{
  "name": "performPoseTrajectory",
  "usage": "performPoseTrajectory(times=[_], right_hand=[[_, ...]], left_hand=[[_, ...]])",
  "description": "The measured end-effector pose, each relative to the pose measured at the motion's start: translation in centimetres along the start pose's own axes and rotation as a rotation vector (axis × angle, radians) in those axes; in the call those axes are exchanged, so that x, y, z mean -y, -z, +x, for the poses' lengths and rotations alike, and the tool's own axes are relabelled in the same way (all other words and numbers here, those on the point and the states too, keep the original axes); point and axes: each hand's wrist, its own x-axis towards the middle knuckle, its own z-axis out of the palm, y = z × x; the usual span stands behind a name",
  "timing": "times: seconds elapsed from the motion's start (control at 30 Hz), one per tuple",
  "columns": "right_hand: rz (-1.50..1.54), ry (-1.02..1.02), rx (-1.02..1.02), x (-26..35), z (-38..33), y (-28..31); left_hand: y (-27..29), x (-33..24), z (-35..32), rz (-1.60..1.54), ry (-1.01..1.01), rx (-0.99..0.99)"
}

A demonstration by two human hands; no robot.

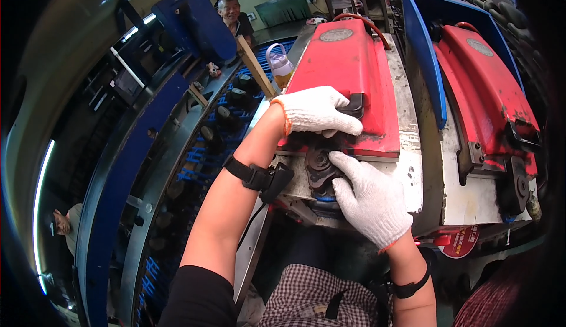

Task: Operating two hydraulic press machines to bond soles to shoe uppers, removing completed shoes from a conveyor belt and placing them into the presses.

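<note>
My left hand point(315, 112), in a white knit glove with an orange cuff, is closed around the black handle point(355, 106) on the front of a red machine cover point(336, 61). Just below, a dark lobed metal part point(320, 165) with a round centre sits at the cover's front edge. My right hand point(374, 200), gloved the same way, has its thumb and forefinger at the right side of that part, gripping it. The other right fingers are folded and partly hidden. A blue piece point(325, 198) shows under the metal part.
To the right stands a second red-covered machine point(489, 79) behind a blue panel point(421, 56). A rack of blue holders point(194, 165) runs along the left. A clear bottle point(279, 64) stands beyond my left hand. Two people are at the far left and back.
</note>
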Motion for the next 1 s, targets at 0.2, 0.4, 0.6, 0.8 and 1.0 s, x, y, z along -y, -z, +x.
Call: performPoseTrajectory(times=[0.2, 0.4, 0.6, 0.8, 1.0], right_hand=[[-0.014, -0.009, -0.004, -0.09, -0.03, -0.14], [-0.001, -0.005, -0.008, -0.03, -0.02, -0.16], [-0.013, -0.011, -0.002, -0.04, -0.06, -0.09], [-0.001, -0.005, -0.013, -0.06, -0.08, -0.08], [0.049, -0.007, -0.027, -0.17, -0.04, -0.28]], left_hand=[[-0.09, 0.12, 0.22, 0.005, 0.004, -0.008], [-0.06, 0.21, 0.19, 0.013, -0.006, -0.006], [-0.03, 0.14, 0.16, 0.014, 0.0, -0.003], [-0.11, 0.23, 0.29, 0.02, 0.002, -0.013], [-0.04, 0.27, 0.27, 0.024, -0.003, -0.016]])
